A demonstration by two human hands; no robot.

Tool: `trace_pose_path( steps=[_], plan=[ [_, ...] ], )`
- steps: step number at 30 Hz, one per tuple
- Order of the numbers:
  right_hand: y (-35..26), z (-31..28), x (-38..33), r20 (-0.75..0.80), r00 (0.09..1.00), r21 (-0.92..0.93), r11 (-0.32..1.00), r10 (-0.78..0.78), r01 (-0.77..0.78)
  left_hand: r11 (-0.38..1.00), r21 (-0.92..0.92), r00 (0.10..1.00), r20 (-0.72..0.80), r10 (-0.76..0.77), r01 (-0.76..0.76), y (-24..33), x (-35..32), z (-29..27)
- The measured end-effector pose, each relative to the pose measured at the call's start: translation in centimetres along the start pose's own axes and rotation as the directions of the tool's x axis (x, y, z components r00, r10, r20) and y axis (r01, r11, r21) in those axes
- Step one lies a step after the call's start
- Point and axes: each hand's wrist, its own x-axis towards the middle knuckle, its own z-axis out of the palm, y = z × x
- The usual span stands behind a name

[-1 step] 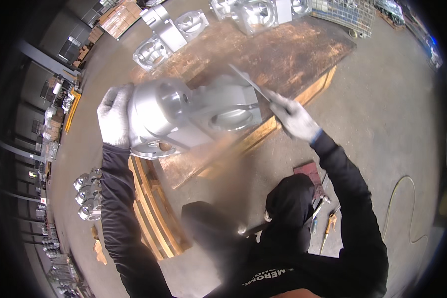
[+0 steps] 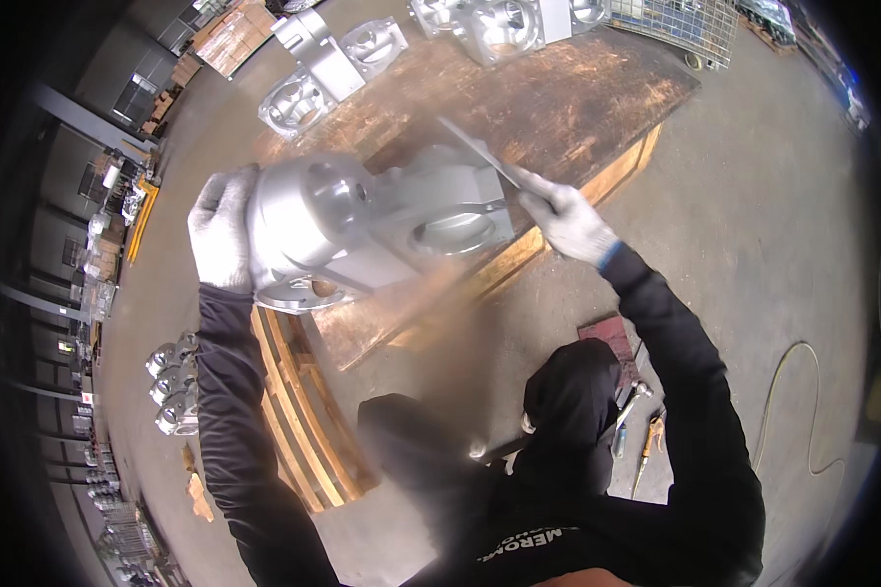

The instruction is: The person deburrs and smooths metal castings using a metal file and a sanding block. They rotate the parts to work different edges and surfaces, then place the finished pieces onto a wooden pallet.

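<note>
At near edge of wooden desk (image 2: 578,88): large silver metal casting (image 2: 362,220), tilted up, partly past desk edge. Looks heavy, rigid, smooth; round flange offers best hold. Left hand (image 2: 221,240), gloved, grip closed on flange end. Right hand (image 2: 568,220), gloved, grip closed around thin file (image 2: 480,152), blade on casting top. More castings (image 2: 333,59) at desk's far side, well apart. Open concrete floor (image 2: 754,245) to right; hand tools (image 2: 636,430) lie there.

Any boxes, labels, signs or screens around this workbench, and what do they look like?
Brown cardboard-like box: upper left on the floor beyond the bench, flat and rectangular.
Printed patch on the dark top: bottom centre, small pale lettering.
No screens or signs that I can make out.
</note>
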Motion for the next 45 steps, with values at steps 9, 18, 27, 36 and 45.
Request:
trace_pose_path(
  steps=[9, 18, 27, 36, 45],
  plan=[
    [3.8, 0.9, 0.6, -0.132, 0.974, -0.384, 0.915, -0.185, 0.122, 0.998, -0.032, 0.998, 0.023, -0.052, 0.053, -0.4, 0.1, -0.5],
    [6.3, 2.5, 3.2, -0.206, 0.956, -0.002, 0.977, -0.208, 0.212, 0.997, 0.08, 0.998, 0.062, -0.002, -0.002, -0.5, 0.3, -0.9],
    [7.2, 2.2, 3.7, -0.249, 0.957, -0.361, 0.931, -0.145, 0.047, 0.997, 0.08, 0.998, 0.07, 0.011, -0.017, -0.3, 0.1, -0.7],
    [8.4, 1.7, 6.4, -0.159, 0.961, -0.146, 0.968, -0.225, 0.202, 0.997, 0.039, 0.995, 0.063, 0.071, -0.073, -0.5, -0.4, -0.3],
    [-4.9, -2.1, 4.4, 0.145, 0.973, -0.494, 0.84, -0.178, 0.227, 0.955, 0.15, 0.963, -0.041, 0.265, -0.256, 0.9, -8.9, -0.9]
  ],
)
